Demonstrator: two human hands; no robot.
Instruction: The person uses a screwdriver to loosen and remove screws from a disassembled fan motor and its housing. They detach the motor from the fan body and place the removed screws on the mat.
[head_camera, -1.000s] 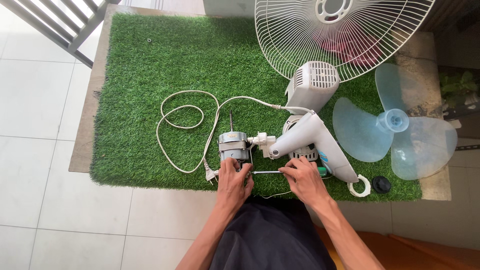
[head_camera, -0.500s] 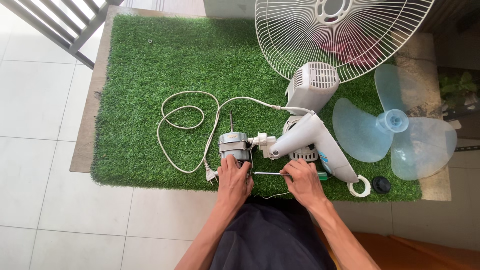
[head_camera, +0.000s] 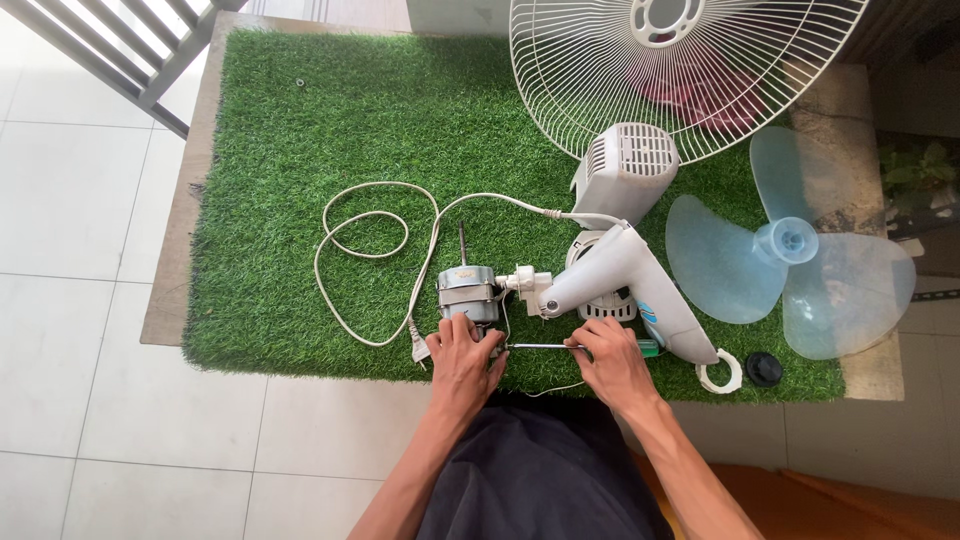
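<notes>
Head view: the fan motor (head_camera: 468, 293) is steadied on the green turf mat (head_camera: 300, 130) by the left hand (head_camera: 464, 362), its grip closed over the near end, while a screwdriver (head_camera: 560, 347) is pinched in the right hand (head_camera: 612, 362), tip laid toward the motor. Around it are seen a looped white power cord (head_camera: 372, 240), the fan neck housing (head_camera: 620, 280), a rear motor cover (head_camera: 628, 170), the wire guard (head_camera: 680, 70) and clear blades (head_camera: 790, 250).

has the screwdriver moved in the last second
No. The metal-shafted, green-handled screwdriver lies where it was against the grey fan motor, held in the right hand.
</notes>
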